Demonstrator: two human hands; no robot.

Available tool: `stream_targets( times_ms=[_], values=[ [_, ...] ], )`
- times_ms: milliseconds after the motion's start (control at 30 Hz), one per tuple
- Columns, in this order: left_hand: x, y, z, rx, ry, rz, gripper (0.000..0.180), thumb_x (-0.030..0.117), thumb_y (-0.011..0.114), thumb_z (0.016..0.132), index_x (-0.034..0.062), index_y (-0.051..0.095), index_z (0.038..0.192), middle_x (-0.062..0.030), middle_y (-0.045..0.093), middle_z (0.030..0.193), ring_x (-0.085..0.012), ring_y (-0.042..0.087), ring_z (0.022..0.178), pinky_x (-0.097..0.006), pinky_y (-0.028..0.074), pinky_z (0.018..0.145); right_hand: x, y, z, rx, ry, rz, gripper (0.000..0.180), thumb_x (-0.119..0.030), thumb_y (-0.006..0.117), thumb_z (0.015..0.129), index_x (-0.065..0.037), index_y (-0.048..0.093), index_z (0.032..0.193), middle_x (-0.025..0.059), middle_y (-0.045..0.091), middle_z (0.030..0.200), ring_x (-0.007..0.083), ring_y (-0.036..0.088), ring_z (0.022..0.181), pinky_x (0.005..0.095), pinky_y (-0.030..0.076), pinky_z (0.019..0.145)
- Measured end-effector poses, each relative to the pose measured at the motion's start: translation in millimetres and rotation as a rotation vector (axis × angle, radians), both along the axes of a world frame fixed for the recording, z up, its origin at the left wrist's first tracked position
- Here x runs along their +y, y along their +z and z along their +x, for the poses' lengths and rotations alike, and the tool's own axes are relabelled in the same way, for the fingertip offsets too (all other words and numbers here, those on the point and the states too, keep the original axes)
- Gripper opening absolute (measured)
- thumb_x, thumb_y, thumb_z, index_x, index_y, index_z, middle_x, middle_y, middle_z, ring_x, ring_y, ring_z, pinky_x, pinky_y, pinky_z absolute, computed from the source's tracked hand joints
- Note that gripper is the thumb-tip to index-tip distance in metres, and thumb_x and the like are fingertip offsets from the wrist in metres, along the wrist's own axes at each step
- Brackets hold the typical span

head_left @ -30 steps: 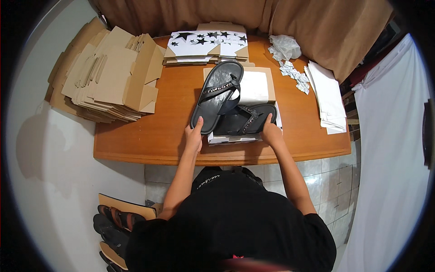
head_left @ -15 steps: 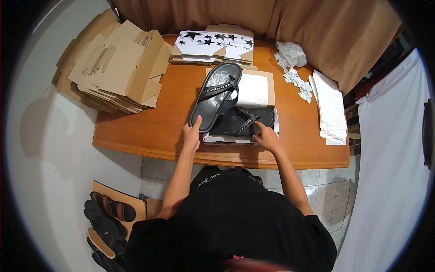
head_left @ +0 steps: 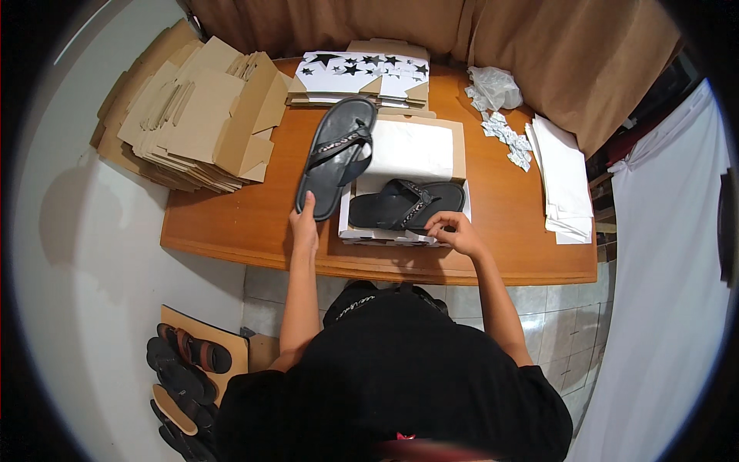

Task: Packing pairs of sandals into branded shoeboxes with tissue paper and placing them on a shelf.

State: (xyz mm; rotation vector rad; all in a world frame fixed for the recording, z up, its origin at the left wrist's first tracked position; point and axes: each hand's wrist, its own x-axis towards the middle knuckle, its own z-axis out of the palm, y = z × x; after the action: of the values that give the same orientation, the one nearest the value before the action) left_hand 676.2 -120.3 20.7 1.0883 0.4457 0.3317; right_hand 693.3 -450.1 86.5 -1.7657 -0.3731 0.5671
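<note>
- Head view: my left hand (head_left: 304,225) now rests its fingertips on the heel of the upright-lying black sandal (head_left: 336,157), which has stayed on the tabletop (head_left: 231,223) at ten o'clock of the shoebox (head_left: 456,146).
- My right hand (head_left: 454,229) has slid in from the box's right corner to its near edge, fingers curled narrow, pinching at the rim.
- The second sandal (head_left: 406,205) lies sideways inside the box on white paper (head_left: 408,148); I judge one shoe packed and one waiting.
- Flat cartons (head_left: 192,115) sit at nine o'clock.

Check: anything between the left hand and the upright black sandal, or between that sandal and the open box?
Nothing visible. The left hand already touches the heel of the black strapped sandal, which leans beside the open white box. The other black sandal already lies in the box under the right hand.
</note>
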Motion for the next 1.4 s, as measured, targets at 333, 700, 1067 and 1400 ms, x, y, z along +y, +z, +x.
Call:
stream_targets(
  times_ms=[333, 700, 1067, 1400],
  values=[
    [31.3, -36.9, -21.8, 0.197, 0.154, -0.053, 0.054, 0.029, 0.065, 0.084, -0.0089, 0.05, 0.118, -0.0135, 0.055, 0.117, -0.0207, 0.053, 0.104, -0.029, 0.04, 0.09, -4.3, -17.3, 23.0, -0.463, -0.443, -0.091, 0.014, -0.006, 0.059, 0.079, -0.002, 0.061, 0.092, 0.0079, 0.062, 0.084, 0.0182, 0.058, 0.079, 0.0288, 0.045, 0.072],
    [26.0, -21.5, -32.3, 0.766, 0.106, 0.634, 0.051, 0.027, 0.066, 0.08, 0.0019, 0.05, 0.121, -0.0129, 0.055, 0.115, -0.0254, 0.048, 0.108, -0.036, 0.035, 0.094, -29.4, -36.8, 31.9, -0.39, -0.676, -0.352, 0.044, -0.002, 0.064, 0.072, -0.003, 0.051, 0.114, 0.0185, 0.051, 0.103, 0.0298, 0.054, 0.088, 0.0385, 0.045, 0.079],
    [-116.8, 48.2, 43.4, 0.115, -0.628, 1.096, 0.021, 0.022, 0.063, 0.078, 0.0025, 0.064, 0.086, -0.015, 0.064, 0.084, -0.0301, 0.061, 0.08, -0.038, 0.048, 0.072, -12.7, -10.3, 20.1, -0.357, -0.432, -0.921, 0.076, -0.008, 0.079, 0.057, -0.004, 0.038, 0.121, 0.0257, 0.045, 0.111, 0.044, 0.052, 0.097, 0.0458, 0.047, 0.08],
    [-134.8, 11.8, 69.0, 0.037, -0.985, 0.879, 0.02, 0.017, 0.064, 0.079, -0.0025, 0.061, 0.082, -0.0145, 0.061, 0.07, -0.0271, 0.06, 0.068, -0.034, 0.045, 0.062, -8.7, -24.1, 14.7, -0.487, -0.515, -0.92, 0.051, 0.008, 0.054, 0.069, 0.0, 0.039, 0.117, 0.0263, 0.048, 0.102, 0.0457, 0.056, 0.082, 0.0492, 0.049, 0.068]
  ],
)
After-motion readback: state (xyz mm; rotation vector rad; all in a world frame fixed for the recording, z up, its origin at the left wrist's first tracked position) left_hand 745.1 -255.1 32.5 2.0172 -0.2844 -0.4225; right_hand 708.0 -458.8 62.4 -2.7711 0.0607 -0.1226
